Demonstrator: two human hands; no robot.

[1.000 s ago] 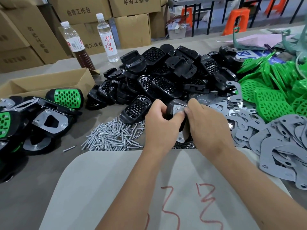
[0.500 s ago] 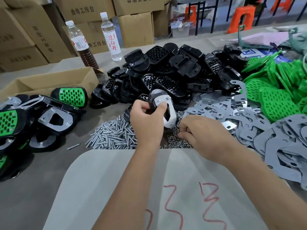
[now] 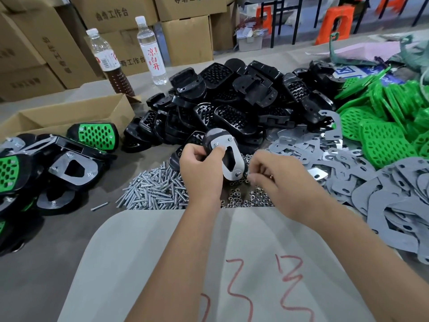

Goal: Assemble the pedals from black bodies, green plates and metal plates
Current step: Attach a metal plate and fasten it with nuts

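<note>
My left hand [image 3: 200, 169] grips a black pedal body with a metal plate [image 3: 228, 156] on it, held up over the table with the plate facing me and bolt ends sticking through. My right hand [image 3: 276, 180] hovers just right of it, fingertips pinched together over the small pile of nuts [image 3: 246, 198]; what they pinch is too small to tell. Behind lies a heap of black bodies [image 3: 234, 103]. Green plates [image 3: 390, 117] are piled at the right, loose metal plates [image 3: 383, 196] in front of them.
A pile of bolts [image 3: 155, 191] lies left of the nuts. Finished pedals [image 3: 58, 159] are stacked at the left beside an open cardboard box [image 3: 69, 115]. Two bottles [image 3: 152, 52] stand behind. A grey sheet with red marks [image 3: 209, 263] covers the near table.
My left hand lifted the pedal and turned its metal plate toward me. My right hand let go of it, dropped to the nut pile, then rose slightly with fingertips pinched.
</note>
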